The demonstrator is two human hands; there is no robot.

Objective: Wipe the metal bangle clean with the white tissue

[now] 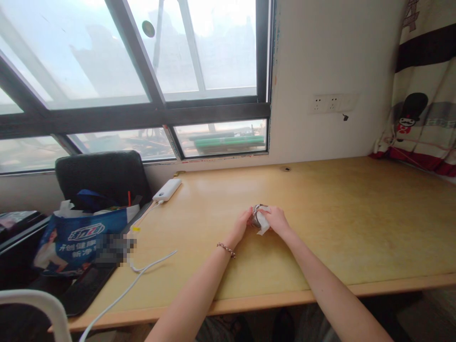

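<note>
Above the middle of the table, my left hand (242, 225) is closed around the side of a small rounded object with a dark and light pattern (255, 216). Its kind is hard to make out, as fingers and a white sheet cover much of it. My right hand (278, 220) grips that thin white sheet (263, 222), which looks like a tissue or wipe, and presses it against the object. One corner of the sheet hangs down between my hands. A beaded bracelet (226, 250) circles my left wrist.
On the wooden table (356, 218), a white power bank (167, 190) lies at the left with a white cable (142, 270) running to the front edge. A blue shopping bag (85, 237) rests on a black chair (103, 178) beside the table. Wall sockets (333, 102) sit behind.
</note>
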